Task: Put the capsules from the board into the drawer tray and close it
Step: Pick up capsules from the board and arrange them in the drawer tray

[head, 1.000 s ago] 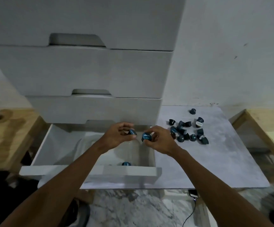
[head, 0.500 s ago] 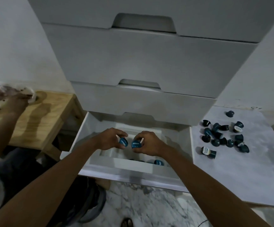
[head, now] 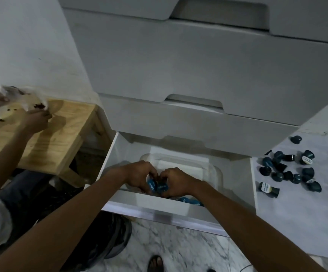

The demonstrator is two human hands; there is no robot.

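My left hand pinches a blue capsule and my right hand pinches another blue capsule. Both hands are low inside the open bottom drawer, over the clear plastic tray. A few blue capsules lie in the tray just behind the drawer front, partly hidden by my right wrist. Several dark blue capsules lie scattered on the grey board to the right of the drawer.
Closed white drawers rise above the open one. To the left stands a wooden table where another person's hands handle a white bag. Marble floor and a foot lie below.
Both hands have sunk lower into the drawer tray with their capsules, coming closer together. The view has shifted left and nearer to the drawer.
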